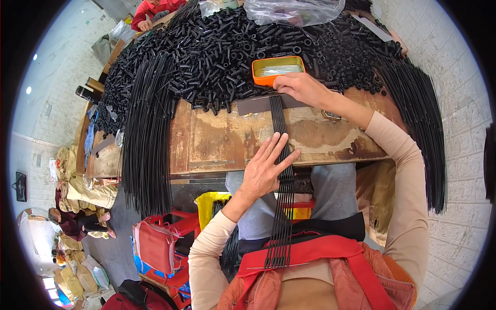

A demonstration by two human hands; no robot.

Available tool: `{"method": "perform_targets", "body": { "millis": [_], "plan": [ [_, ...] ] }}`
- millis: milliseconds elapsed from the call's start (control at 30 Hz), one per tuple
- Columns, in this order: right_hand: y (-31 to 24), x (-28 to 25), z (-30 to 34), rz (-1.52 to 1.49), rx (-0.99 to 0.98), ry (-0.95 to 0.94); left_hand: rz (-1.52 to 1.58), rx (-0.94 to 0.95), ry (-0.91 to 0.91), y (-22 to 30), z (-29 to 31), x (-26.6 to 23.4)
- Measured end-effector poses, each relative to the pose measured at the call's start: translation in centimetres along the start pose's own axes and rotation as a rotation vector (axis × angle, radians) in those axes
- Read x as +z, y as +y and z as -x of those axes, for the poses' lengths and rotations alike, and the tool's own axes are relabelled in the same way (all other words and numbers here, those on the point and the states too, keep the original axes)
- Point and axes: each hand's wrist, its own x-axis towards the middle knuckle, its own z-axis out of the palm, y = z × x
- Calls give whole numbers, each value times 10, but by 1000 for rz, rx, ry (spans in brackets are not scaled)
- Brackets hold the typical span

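Note:
A row of thin black rods (284,201) runs from the tabletop over its near edge down to my lap. Flat across them near that edge lies my left hand (262,170), open, its fingers stretched out and spread. At the far ends of the rods, my right hand (306,89) is closed in a pinch; whatever its fingertips hold is hidden. It is right by an orange tin (266,81) that contains thin, pale, needle-like pieces. A flat dark grey strip (253,106) lies on the wooden table (212,137), under the rods' far ends.
Black tubular parts (206,57) are heaped across the far table. Long black rod bundles hang over the edge at left (147,134) and right (416,113). A clear plastic bag (294,11) rests behind. A person in red (155,10) sits far left. A red stool (155,245) stands lower left.

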Motion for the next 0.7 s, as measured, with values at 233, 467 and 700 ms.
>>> {"method": "perform_targets", "body": {
  "millis": [233, 467, 700],
  "plan": [
    [-10, -28, 17, 505, 133, -215, 14, -28, 17, 1, 3, -4],
    [-21, -20, 1, 497, -10, -167, -4, -20, -17, 5, 1, -4],
    [-165, -60, 66, -487, 109, -558, -13, -274, -37, -5, 4, -67]
  ]
}}
